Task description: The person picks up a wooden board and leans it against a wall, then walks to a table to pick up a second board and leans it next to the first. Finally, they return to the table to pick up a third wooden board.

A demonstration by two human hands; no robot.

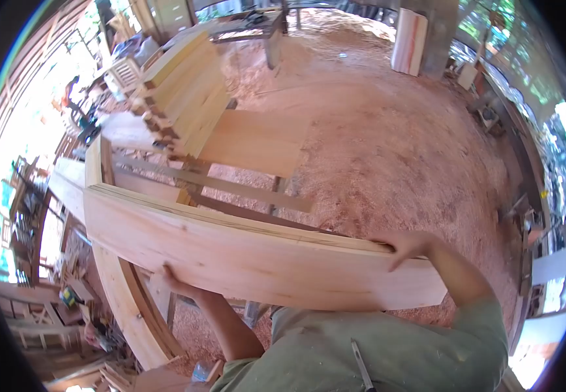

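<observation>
A long, wide wooden board lies across the front of my body, its broad face toward me. My right hand grips its top edge near the right end, fingers wrapped over the edge. Lower left, my left hand touches the board's bottom edge with its thumb on the face; its other fingers are hidden. At the board's left end stands a wooden frame, with an upright piece above and a long plank running down toward me.
Behind the board are stacked planks and a flat panel. Sawdust covers the floor. A workbench stands at the back, a pale slab leans by a post, and wood scraps lie at left.
</observation>
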